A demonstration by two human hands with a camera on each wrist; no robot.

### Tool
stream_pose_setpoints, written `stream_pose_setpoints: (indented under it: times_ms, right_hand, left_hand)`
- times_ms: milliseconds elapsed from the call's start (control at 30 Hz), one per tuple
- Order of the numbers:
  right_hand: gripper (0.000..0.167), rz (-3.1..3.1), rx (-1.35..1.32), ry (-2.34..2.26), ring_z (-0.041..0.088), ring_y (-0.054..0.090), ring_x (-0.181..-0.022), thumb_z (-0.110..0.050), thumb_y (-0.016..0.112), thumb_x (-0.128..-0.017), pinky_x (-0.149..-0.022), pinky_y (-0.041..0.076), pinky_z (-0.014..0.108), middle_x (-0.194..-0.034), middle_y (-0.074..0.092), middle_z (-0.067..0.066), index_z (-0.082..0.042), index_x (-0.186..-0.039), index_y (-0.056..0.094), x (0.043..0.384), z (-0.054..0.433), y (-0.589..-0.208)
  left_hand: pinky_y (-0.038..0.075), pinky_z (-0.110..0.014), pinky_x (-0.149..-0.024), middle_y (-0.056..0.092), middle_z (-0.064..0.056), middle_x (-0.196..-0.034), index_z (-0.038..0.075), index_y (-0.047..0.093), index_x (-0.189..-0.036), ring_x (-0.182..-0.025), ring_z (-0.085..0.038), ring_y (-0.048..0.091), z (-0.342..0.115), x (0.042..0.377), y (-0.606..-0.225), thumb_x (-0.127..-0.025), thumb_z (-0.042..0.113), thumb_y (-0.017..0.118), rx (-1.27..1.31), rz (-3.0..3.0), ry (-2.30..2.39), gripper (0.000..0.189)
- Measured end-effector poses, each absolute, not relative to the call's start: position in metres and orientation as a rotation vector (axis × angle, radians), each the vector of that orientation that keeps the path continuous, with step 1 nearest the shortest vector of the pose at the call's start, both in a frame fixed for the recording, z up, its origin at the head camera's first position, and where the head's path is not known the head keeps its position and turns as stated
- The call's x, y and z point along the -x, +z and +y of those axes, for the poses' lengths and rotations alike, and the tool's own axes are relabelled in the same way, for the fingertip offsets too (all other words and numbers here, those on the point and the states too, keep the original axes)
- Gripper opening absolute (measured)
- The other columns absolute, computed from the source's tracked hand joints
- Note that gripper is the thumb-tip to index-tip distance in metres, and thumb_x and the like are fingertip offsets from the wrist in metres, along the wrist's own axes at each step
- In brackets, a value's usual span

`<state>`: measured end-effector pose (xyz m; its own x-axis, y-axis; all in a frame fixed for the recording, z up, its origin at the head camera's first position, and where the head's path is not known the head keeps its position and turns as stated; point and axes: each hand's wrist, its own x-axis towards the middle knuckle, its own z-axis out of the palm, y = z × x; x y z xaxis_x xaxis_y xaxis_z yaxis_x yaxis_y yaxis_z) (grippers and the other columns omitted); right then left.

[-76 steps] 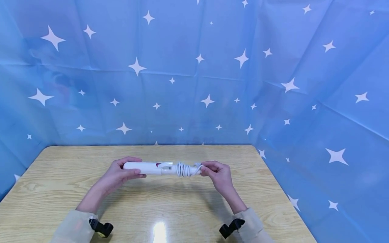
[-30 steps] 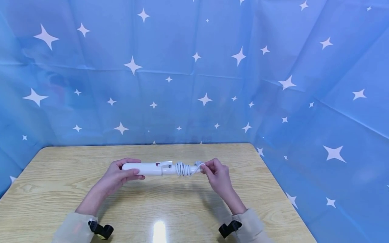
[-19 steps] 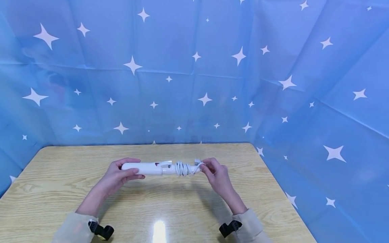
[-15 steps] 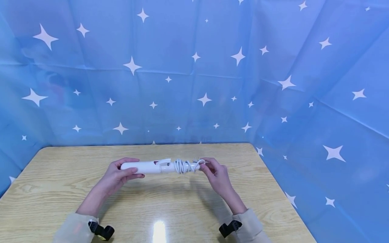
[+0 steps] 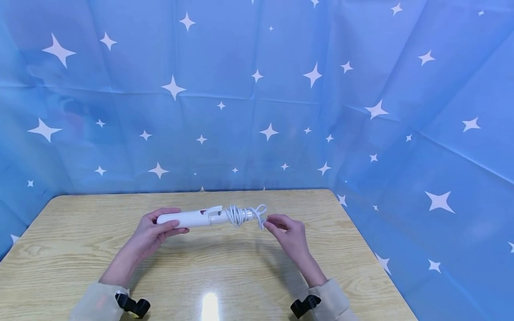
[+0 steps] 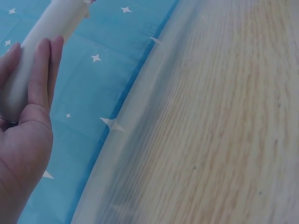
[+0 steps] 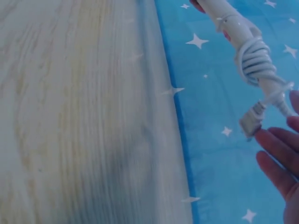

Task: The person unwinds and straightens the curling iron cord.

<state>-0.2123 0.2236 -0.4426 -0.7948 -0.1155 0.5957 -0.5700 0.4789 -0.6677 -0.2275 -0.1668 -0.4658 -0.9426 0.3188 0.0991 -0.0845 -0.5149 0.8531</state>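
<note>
A white curling iron (image 5: 192, 218) is held up over the table, lying nearly level with its right end slightly higher. My left hand (image 5: 154, 228) grips its thick left end, thumb in front, as the left wrist view also shows around the white barrel (image 6: 30, 60). A light grey cord (image 5: 236, 215) is wound in several turns round the thinner right part, and a loop of it sticks out past the end. The plug (image 7: 252, 122) hangs below that end. My right hand (image 5: 291, 232) is beside it, fingers fairly straight, one fingertip right at the plug.
Underneath is a wood-grain table (image 5: 225, 276) with rounded far corners. A blue cloth with white stars (image 5: 241, 111) hangs behind it and along the right side. Black wrist cameras (image 5: 132, 305) sit on both sleeves.
The right end of the curling iron has risen a little and shifted left. A cord loop has come loose, the plug has dropped below the end, and my right fingers stand farther from the handle.
</note>
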Motion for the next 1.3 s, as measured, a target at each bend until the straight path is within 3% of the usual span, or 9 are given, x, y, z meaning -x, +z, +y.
stream_pose_setpoints:
  times_ms: [100, 300, 400, 567, 800, 1033, 1300]
  right_hand:
    - [0.025, -2.164, -0.662, 1.199, 0.022, 0.075, -0.079, -0.001, 0.087, -0.079, -0.070, 0.066, 0.029, -0.091, 0.078, 0.006, -0.006, -0.102, 0.078, 0.213, 0.223, -0.448]
    - [0.055, -2.032, -0.837, 1.052, 0.029, 0.075, -0.087, 0.003, 0.094, -0.063, -0.089, 0.059, 0.019, -0.100, 0.077, 0.012, -0.002, -0.114, 0.073, 0.215, 0.220, -0.457]
    - [0.061, -1.994, -0.889, 0.982, 0.029, 0.073, -0.092, 0.004, 0.094, -0.062, -0.093, 0.058, 0.020, -0.106, 0.075, 0.014, 0.000, -0.118, 0.070, 0.216, 0.216, -0.459]
    - [0.054, -1.934, -0.914, 0.901, 0.029, 0.072, -0.090, 0.010, 0.087, -0.069, -0.088, 0.061, 0.028, -0.104, 0.075, 0.013, 0.002, -0.119, 0.069, 0.219, 0.212, -0.460]
    - [0.041, -1.841, -0.872, 0.950, 0.027, 0.071, -0.076, 0.021, 0.074, -0.073, -0.075, 0.063, 0.024, -0.092, 0.074, 0.013, 0.005, -0.110, 0.070, 0.221, 0.214, -0.462]
    - [0.034, -1.807, -0.810, 0.979, 0.025, 0.068, -0.073, 0.021, 0.073, -0.077, -0.062, 0.060, 0.032, -0.088, 0.073, 0.012, 0.004, -0.106, 0.073, 0.221, 0.215, -0.460]
    - [0.030, -1.831, -0.736, 1.065, 0.022, 0.063, -0.070, 0.023, 0.072, -0.080, -0.062, 0.053, 0.015, -0.085, 0.072, 0.014, 0.006, -0.105, 0.073, 0.219, 0.218, -0.458]
  left_hand:
    - [0.060, -0.040, -0.095, 0.038, -0.020, -0.134, 0.008, 0.075, -0.116, -0.108, -0.034, 0.068, -0.166, 0.227, -0.467, -0.097, -0.015, 0.058, -0.360, 1.403, 2.525, 0.035]
    - [0.060, -0.039, -0.096, 0.037, -0.021, -0.134, 0.008, 0.075, -0.116, -0.105, -0.036, 0.070, -0.165, 0.227, -0.466, -0.097, -0.015, 0.057, -0.345, 1.374, 2.541, 0.035]
    - [0.060, -0.039, -0.096, 0.037, -0.021, -0.135, 0.005, 0.074, -0.119, -0.104, -0.037, 0.070, -0.166, 0.227, -0.466, -0.098, -0.015, 0.057, -0.339, 1.352, 2.547, 0.034]
    - [0.060, -0.039, -0.095, 0.039, -0.020, -0.133, 0.006, 0.075, -0.118, -0.103, -0.037, 0.071, -0.166, 0.226, -0.465, -0.097, -0.016, 0.057, -0.345, 1.359, 2.545, 0.035]
    - [0.060, -0.039, -0.096, 0.036, -0.022, -0.133, 0.009, 0.076, -0.116, -0.105, -0.036, 0.069, -0.166, 0.226, -0.466, -0.096, -0.016, 0.058, -0.340, 1.402, 2.521, 0.037]
    - [0.060, -0.040, -0.096, 0.035, -0.023, -0.133, 0.009, 0.076, -0.115, -0.106, -0.036, 0.068, -0.167, 0.226, -0.467, -0.095, -0.017, 0.058, -0.351, 1.422, 2.507, 0.037]
    - [0.059, -0.043, -0.098, 0.034, -0.022, -0.136, 0.006, 0.075, -0.117, -0.112, -0.035, 0.064, -0.168, 0.226, -0.469, -0.095, -0.018, 0.057, -0.393, 1.413, 2.509, 0.037]
